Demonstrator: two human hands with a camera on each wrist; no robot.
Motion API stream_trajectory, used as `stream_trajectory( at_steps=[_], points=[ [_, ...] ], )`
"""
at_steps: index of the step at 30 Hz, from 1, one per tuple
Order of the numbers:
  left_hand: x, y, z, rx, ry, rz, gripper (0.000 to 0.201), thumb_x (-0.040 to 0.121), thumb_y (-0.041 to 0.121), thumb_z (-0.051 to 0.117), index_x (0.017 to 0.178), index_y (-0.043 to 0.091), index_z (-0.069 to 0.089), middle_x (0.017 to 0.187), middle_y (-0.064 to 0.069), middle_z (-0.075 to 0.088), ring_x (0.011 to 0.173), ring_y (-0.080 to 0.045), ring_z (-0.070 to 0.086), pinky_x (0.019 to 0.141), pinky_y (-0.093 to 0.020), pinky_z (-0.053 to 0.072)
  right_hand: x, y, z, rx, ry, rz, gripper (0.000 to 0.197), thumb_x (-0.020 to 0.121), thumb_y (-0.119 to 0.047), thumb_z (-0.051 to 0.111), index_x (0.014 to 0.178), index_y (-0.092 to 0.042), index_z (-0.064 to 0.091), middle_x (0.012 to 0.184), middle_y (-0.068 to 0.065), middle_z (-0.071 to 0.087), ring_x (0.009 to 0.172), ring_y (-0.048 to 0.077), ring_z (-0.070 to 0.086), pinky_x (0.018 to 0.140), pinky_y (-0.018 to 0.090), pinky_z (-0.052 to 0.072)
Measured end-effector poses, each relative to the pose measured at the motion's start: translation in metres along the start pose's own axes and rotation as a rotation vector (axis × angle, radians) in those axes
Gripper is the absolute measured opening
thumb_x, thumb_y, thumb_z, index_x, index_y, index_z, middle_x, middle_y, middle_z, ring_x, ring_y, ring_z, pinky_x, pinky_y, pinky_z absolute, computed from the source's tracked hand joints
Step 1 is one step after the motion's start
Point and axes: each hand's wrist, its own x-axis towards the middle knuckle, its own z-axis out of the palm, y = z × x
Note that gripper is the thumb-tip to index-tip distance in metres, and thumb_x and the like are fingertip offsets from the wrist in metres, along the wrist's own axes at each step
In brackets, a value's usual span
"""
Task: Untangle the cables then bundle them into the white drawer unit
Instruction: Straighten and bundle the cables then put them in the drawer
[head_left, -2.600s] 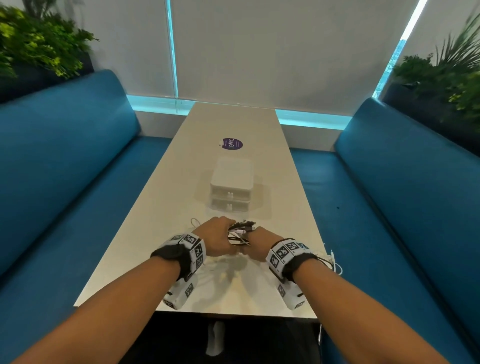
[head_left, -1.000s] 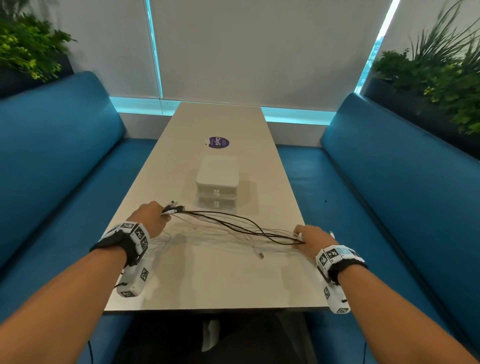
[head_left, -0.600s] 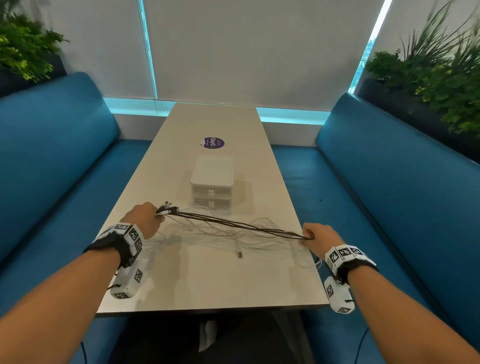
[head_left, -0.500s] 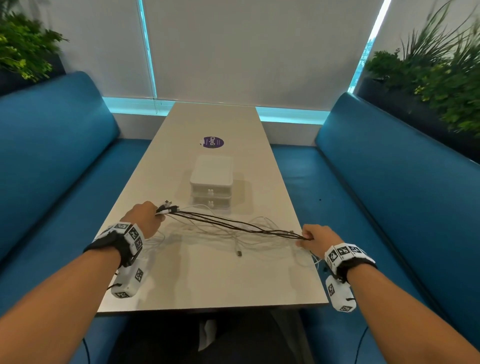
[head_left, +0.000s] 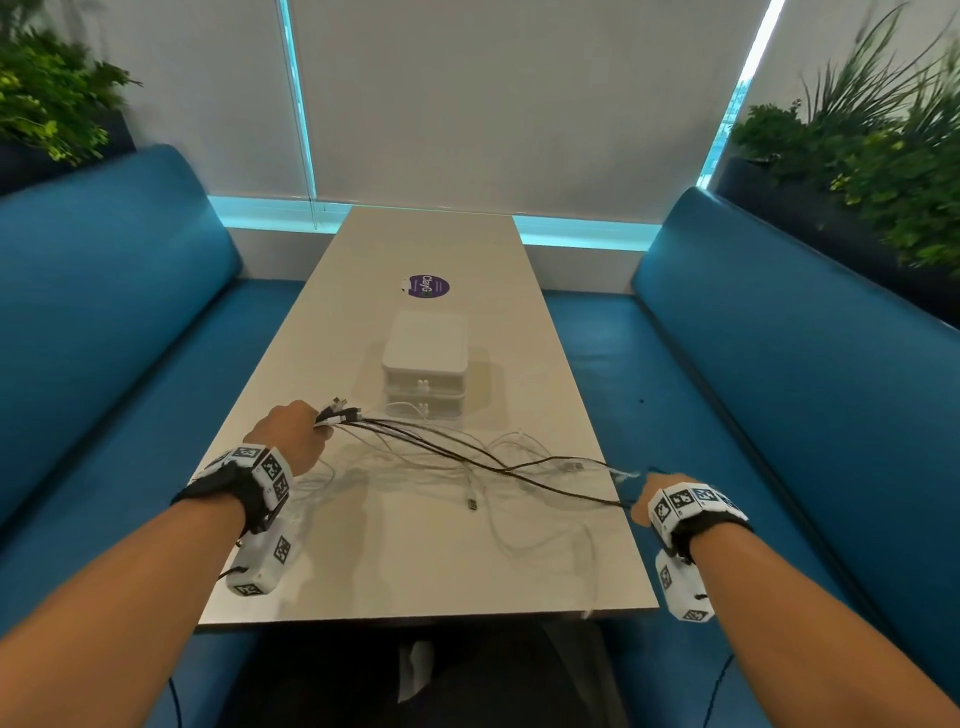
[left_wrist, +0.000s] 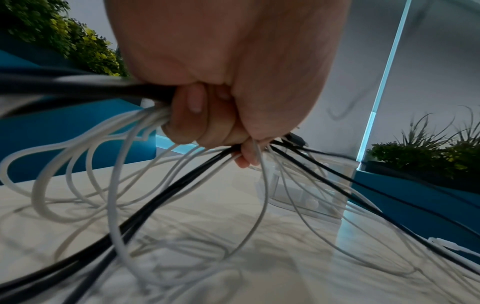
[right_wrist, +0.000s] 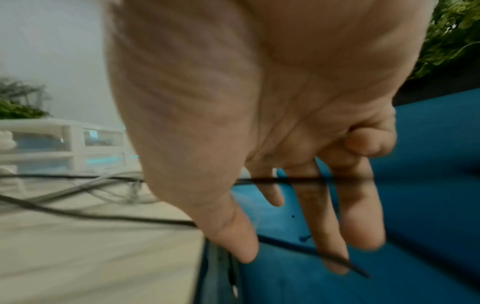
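Blue booth seats are flanking a long pale table (head_left: 363, 561), with planters behind them. At the table's left side, the left hand (head_left: 291, 434) is clenching one gathered end of the cables (head_left: 447, 447), black and white strands fanning out of the fist (left_wrist: 221, 115) toward the right. The right hand (right_wrist: 259, 133) is hanging just past the table's right edge with fingers (right_wrist: 361, 218) straightened and spread; a black strand is crossing them, not pinched. Half a second ago that hand was closed on the far ends, pulling the strands taut; now they are sagging and lying loose across the tabletop. The stretch seems to be finishing, so separating strands should come next. Just beyond the cables, the white drawer unit (head_left: 425, 358) is standing mid-table, both drawers appearing closed, nothing stowed yet.
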Motion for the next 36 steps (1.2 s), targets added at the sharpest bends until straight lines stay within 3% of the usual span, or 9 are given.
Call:
stream_trajectory(
  at_steps=[4,8,15,19,24,28,30,34,36],
  points=[
    [0.0,-0.008,-0.003,0.004,0.008,-0.009,0.023,0.097,0.032,0.059,0.087,0.012,0.063,0.075,-0.009,0.062,0.065,-0.027,0.061,0.054,-0.029,0.04,0.006,0.023,0.011,-0.097,-0.069,-0.002,0.01,0.087,-0.029,0.052,0.088,-0.022,0.059,0.086,-0.004,0.064,0.072,0.013,0.057,0.089,0.036,0.04],
    [-0.002,-0.002,-0.001,-0.002,-0.002,0.012,0.023,0.097,0.032,0.059,0.093,0.01,0.066,0.076,-0.009,0.061,0.063,-0.026,0.06,0.052,-0.029,0.038,0.016,0.015,0.012,0.171,-0.139,-0.203,0.072,0.085,-0.037,0.067,0.148,-0.024,0.034,0.137,0.006,0.056,0.117,0.026,0.059,0.092,0.035,0.05],
    [-0.007,0.006,-0.002,-0.007,-0.011,0.02,0.021,0.097,0.031,0.059,0.091,0.012,0.067,0.075,-0.008,0.061,0.065,-0.026,0.061,0.056,-0.029,0.042,0.009,-0.024,-0.017,0.404,-0.082,-0.377,0.126,0.057,-0.073,0.079,0.156,-0.037,0.011,0.163,-0.001,0.02,0.147,0.027,0.026,0.116,0.051,0.03],
    [-0.012,0.008,-0.002,-0.017,-0.013,0.031,0.021,0.097,0.029,0.059,0.093,0.012,0.068,0.075,-0.008,0.061,0.066,-0.027,0.061,0.058,-0.03,0.044,0.004,-0.056,-0.022,0.535,0.05,-0.454,0.108,0.063,-0.083,0.066,0.153,-0.04,0.024,0.16,-0.008,0.026,0.146,0.024,0.027,0.118,0.05,0.026],
    [-0.016,0.01,-0.004,-0.029,-0.01,0.037,0.02,0.098,0.03,0.059,0.093,0.011,0.066,0.076,-0.007,0.06,0.068,-0.027,0.061,0.059,-0.031,0.043,0.002,-0.092,-0.02,0.493,-0.01,-0.522,0.076,0.085,-0.05,0.067,0.149,-0.037,0.028,0.131,-0.01,0.062,0.118,0.02,0.059,0.103,0.04,0.046],
    [-0.017,0.005,-0.005,-0.017,-0.012,0.047,0.02,0.098,0.031,0.058,0.094,0.013,0.067,0.077,-0.007,0.061,0.067,-0.027,0.062,0.058,-0.03,0.043,0.006,-0.09,-0.015,0.359,0.103,-0.444,0.034,0.09,-0.061,0.052,0.107,-0.032,0.06,0.106,-0.001,0.069,0.105,0.027,0.061,0.095,0.041,0.047],
    [-0.016,0.006,-0.004,-0.012,-0.021,0.053,0.021,0.098,0.031,0.058,0.094,0.013,0.067,0.077,-0.006,0.061,0.068,-0.027,0.062,0.058,-0.03,0.043,0.003,-0.08,-0.018,0.335,0.128,-0.396,0.046,0.089,-0.071,0.038,0.096,-0.029,0.055,0.099,0.0,0.067,0.103,0.031,0.056,0.092,0.042,0.042],
    [-0.015,0.01,-0.003,-0.041,-0.022,0.039,0.02,0.098,0.03,0.058,0.095,0.012,0.067,0.076,-0.007,0.061,0.067,-0.027,0.061,0.058,-0.03,0.043,0.002,-0.05,-0.02,0.251,0.164,-0.234,0.074,0.093,-0.073,0.01,0.117,-0.019,0.054,0.115,0.006,0.066,0.109,0.03,0.058,0.105,0.047,0.031],
    [-0.016,0.011,-0.005,-0.039,-0.02,0.034,0.021,0.098,0.029,0.058,0.093,0.012,0.067,0.075,-0.008,0.061,0.065,-0.026,0.061,0.055,-0.03,0.04,0.001,-0.03,-0.016,0.125,0.15,-0.149,0.064,0.097,-0.061,0.012,0.111,-0.022,0.062,0.116,0.002,0.069,0.107,0.025,0.061,0.111,0.048,0.025]
  ],
)
